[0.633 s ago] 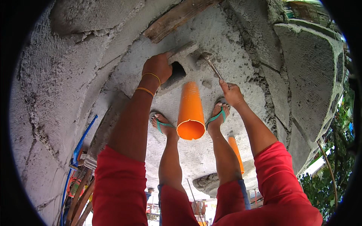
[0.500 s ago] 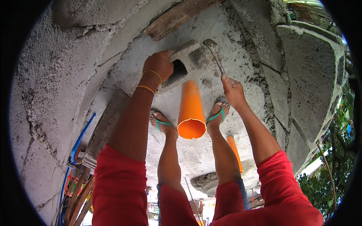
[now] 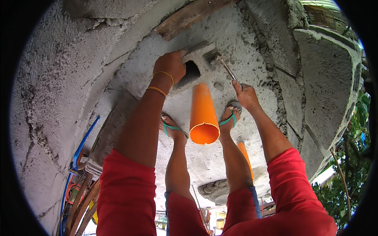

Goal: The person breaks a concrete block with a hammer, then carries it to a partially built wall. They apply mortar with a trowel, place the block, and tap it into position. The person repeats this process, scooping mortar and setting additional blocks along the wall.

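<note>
My left hand [image 3: 169,67] is closed on the far left edge of a grey hollow concrete block [image 3: 201,63], which has a dark opening beside my fingers. My right hand [image 3: 246,95] grips a metal hammer [image 3: 227,69], its head down at the right part of the block. An upright-looking or lying orange pipe [image 3: 202,106], I cannot tell which, has its open end toward me, between my sandalled feet and just nearer than the block.
A wooden plank [image 3: 185,19] lies beyond the block. Rough concrete slabs [image 3: 323,78] curve round both sides. A second orange pipe [image 3: 245,157] is behind my right leg. A blue frame tool [image 3: 82,145] and timber stand at left; leaves [image 3: 338,188] show at right.
The hammer rose to above the block's right side and has come back down onto it. My left hand stays on the block, appearing slightly further right.
</note>
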The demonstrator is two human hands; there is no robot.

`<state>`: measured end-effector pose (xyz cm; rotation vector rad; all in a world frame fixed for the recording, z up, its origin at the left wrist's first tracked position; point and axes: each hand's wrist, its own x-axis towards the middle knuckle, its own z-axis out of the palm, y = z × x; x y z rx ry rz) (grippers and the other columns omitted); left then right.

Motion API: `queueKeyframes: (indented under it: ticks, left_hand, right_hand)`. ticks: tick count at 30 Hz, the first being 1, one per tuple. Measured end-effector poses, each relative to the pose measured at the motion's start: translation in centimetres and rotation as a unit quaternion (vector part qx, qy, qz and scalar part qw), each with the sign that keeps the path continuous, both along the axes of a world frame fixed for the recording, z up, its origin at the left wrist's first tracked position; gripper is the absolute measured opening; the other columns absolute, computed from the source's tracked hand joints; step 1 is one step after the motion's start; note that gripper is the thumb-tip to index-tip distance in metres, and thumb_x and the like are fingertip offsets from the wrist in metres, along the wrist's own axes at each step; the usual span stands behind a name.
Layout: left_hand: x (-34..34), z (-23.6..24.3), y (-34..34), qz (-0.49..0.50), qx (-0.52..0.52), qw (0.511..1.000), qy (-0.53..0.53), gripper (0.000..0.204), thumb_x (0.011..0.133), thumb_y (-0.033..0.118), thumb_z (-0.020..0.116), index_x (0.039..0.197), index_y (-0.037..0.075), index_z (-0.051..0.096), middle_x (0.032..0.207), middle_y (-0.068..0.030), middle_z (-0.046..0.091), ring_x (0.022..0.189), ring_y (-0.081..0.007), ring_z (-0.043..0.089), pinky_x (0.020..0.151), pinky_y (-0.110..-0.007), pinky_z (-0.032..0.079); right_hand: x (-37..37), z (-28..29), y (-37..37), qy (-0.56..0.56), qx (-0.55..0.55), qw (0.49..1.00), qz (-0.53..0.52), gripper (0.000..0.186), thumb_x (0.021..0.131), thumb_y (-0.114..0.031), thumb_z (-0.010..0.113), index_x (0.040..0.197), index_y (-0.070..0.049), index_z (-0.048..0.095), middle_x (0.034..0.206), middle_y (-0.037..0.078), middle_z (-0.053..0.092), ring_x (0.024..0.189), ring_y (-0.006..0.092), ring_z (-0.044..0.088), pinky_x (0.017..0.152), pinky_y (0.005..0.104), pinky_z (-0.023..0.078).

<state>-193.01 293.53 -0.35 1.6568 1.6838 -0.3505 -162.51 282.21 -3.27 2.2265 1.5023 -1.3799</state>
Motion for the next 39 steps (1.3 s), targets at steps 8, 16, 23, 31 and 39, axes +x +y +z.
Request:
queueKeyframes:
  ticks: [8,16,23,31,39]
  left_hand:
    - [0.1,0.0,0.2,-0.004,-0.023,1.000,0.005,0.048,0.088,0.017,0.068,0.136,0.017,0.067,0.116,-0.0169,0.074,0.106,-0.0343,0.072,0.095,-0.044,0.057]
    - [0.1,0.5,0.4,0.009,-0.017,1.000,-0.001,0.046,0.088,0.012,0.065,0.133,0.016,0.069,0.114,-0.0169,0.074,0.106,-0.0334,0.072,0.095,-0.043,0.057]
    - [-0.3,0.2,0.3,0.015,-0.027,0.999,-0.018,0.048,0.088,0.019,0.070,0.136,0.016,0.067,0.112,-0.0178,0.074,0.104,-0.0353,0.071,0.094,-0.044,0.057]
    - [-0.2,0.3,0.3,0.031,-0.014,0.999,-0.018,0.048,0.087,0.018,0.069,0.135,0.016,0.067,0.113,-0.0178,0.074,0.103,-0.0364,0.071,0.093,-0.044,0.057]
    - [-0.1,0.6,0.6,0.007,-0.033,0.999,-0.015,0.049,0.087,0.018,0.070,0.135,0.014,0.067,0.113,-0.0192,0.074,0.104,-0.0367,0.071,0.093,-0.045,0.057]
  right_hand:
    - [1.2,-1.6,-0.6,0.027,-0.058,0.997,-0.037,0.074,0.100,-0.066,0.050,0.094,0.005,0.069,0.086,0.028,0.069,0.086,0.0454,0.066,0.082,0.0474,0.051]
    - [-0.4,9.8,0.2,0.337,0.060,0.917,-0.204,0.061,0.103,-0.061,0.051,0.075,-0.007,0.051,0.063,0.003,0.051,0.055,0.0120,0.050,0.048,0.0281,0.036]
    - [-0.7,7.8,2.9,0.141,-0.010,0.982,-0.125,0.065,0.105,-0.059,0.049,0.067,-0.007,0.053,0.060,0.000,0.051,0.058,0.0106,0.049,0.054,0.0306,0.039]
    - [-1.2,9.4,2.4,0.361,0.108,0.919,-0.114,0.061,0.105,-0.059,0.049,0.080,-0.004,0.058,0.063,0.001,0.050,0.061,0.0107,0.048,0.056,0.0289,0.038]
    - [-1.6,9.2,4.0,0.311,0.077,0.935,-0.149,0.058,0.107,-0.056,0.048,0.072,-0.009,0.050,0.061,-0.001,0.046,0.055,0.0100,0.043,0.051,0.0286,0.038]
